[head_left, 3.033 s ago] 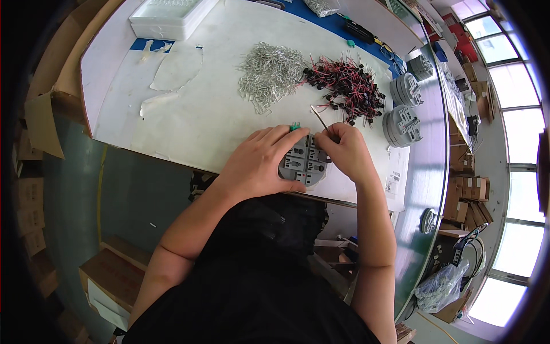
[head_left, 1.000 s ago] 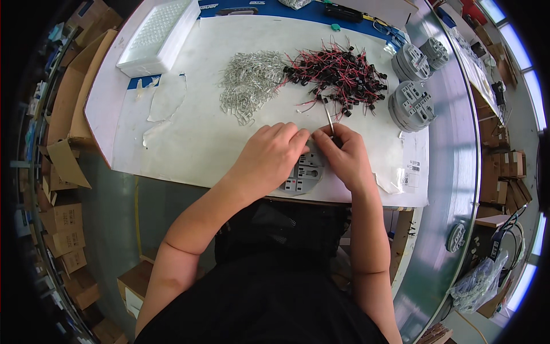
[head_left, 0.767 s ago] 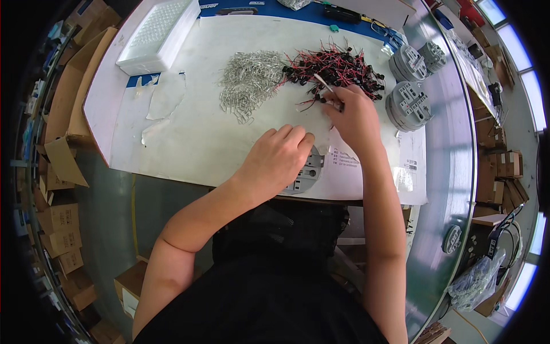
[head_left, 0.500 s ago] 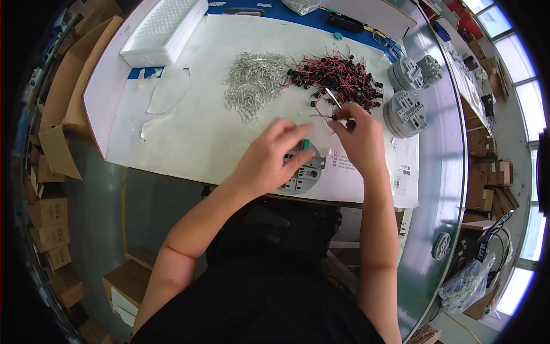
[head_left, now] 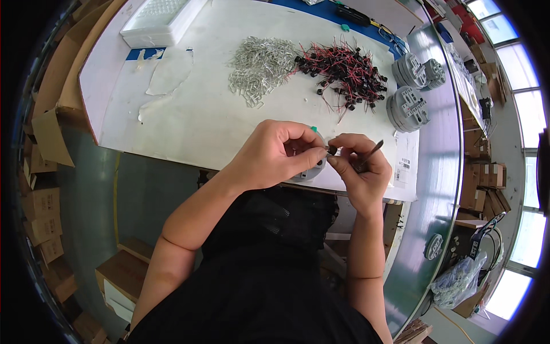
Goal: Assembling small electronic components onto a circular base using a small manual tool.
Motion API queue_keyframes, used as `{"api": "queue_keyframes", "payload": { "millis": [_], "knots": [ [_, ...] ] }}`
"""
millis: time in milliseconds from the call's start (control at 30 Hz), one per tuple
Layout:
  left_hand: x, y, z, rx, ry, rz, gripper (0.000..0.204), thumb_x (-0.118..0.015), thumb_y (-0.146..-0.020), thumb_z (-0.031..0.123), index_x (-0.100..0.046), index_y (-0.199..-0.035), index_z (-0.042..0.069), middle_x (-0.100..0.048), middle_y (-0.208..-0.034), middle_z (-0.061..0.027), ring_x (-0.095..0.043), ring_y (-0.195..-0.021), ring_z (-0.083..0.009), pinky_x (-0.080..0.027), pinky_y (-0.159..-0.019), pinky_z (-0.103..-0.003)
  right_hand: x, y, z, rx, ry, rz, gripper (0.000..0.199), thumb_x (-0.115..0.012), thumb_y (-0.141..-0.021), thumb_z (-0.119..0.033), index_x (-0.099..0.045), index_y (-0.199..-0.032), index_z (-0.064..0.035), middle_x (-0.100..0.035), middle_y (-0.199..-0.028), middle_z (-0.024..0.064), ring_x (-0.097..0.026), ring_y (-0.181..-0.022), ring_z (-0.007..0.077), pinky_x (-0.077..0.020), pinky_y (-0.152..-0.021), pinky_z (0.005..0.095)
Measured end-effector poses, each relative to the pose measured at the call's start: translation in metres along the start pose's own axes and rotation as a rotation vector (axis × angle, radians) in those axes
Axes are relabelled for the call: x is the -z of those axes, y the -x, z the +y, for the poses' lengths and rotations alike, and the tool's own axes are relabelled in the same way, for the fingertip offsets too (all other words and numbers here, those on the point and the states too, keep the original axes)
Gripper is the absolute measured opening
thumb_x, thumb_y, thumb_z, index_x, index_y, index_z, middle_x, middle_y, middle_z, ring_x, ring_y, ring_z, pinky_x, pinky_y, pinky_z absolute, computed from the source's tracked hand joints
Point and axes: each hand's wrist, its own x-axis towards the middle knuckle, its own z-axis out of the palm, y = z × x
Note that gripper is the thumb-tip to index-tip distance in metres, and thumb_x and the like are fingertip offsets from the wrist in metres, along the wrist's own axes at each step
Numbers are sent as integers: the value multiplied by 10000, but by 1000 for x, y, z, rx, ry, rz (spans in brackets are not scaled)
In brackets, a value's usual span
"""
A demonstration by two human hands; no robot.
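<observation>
My left hand (head_left: 279, 153) and my right hand (head_left: 363, 169) meet over a round grey plastic base (head_left: 312, 172) at the table's front edge. Between their fingertips is a small black wired component (head_left: 332, 150), pinched by both; its thin wires are mostly hidden. A slender metal tool (head_left: 376, 147) is also tucked in my right hand, its end sticking out past the fingers. I cannot make out the tool's kind. My hands cover much of the base, and a green piece (head_left: 314, 129) shows at its far side.
Ahead lie a heap of clear bent pieces (head_left: 260, 69) and a heap of black components with red wires (head_left: 349, 74). Stacked grey round bases (head_left: 408, 109) stand at the right. A white foam tray (head_left: 152, 37) sits far left, with an open cardboard box (head_left: 74, 86) beside the table.
My right hand has come back from the wired heap toward me, bringing the black component to my left hand. My left fingers have closed at it. The view has shifted slightly.
</observation>
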Motion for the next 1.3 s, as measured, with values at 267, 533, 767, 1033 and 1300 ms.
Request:
{"api": "queue_keyframes", "payload": {
  "millis": [267, 533, 767, 1033, 1300],
  "knots": [
    [0, 4, -1, 93, 12, -26, 141, -800, -972, 128, -754, -972, -6, -714, -830, 15, -629, -793, -69, -526, -745, -253, -4, 19, 9, -139, -24, 36, 278, -844, -836, 60, -746, -1079, -33, -751, -1095, 69, -681, -832, 142, -531, -688, 288],
    [-7, 10, -33, -297, -868, 202, 140, -832, -828, 121, -749, -931, 75, -656, -1073, -65, -562, -1090, -307, -487, -1001, -410, -6, 11, 9, 175, 579, -135, 223, -794, -833, 1, -729, -1040, -52, -714, -1077, 66, -698, -885, 278, -570, -661, 387],
    [-11, 12, -43, -283, -793, 254, 170, -859, -811, 135, -757, -939, 89, -628, -1260, -76, -549, -1166, -301, -489, -1011, -414, -6, 5, -7, 126, 824, -333, 189, -765, -826, -7, -719, -998, -70, -683, -1067, 44, -705, -912, 264, -578, -631, 399],
    [-7, 10, -48, -259, -711, 251, 182, -866, -800, 136, -741, -930, 110, -635, -1286, -72, -567, -1123, -291, -501, -984, -411, 3, -4, 3, 44, 556, -370, 166, -797, -795, 3, -754, -951, -32, -709, -990, 73, -739, -796, 258, -582, -627, 384],
    [-7, 11, -49, -292, -801, 255, 175, -857, -822, 177, -720, -915, 122, -626, -1259, -44, -569, -1159, -298, -505, -972, -421, -7, 18, 14, -125, 357, -194, 229, -789, -822, 98, -782, -1042, 33, -750, -1092, 128, -769, -853, 271, -611, -731, 349]
  ]
}}
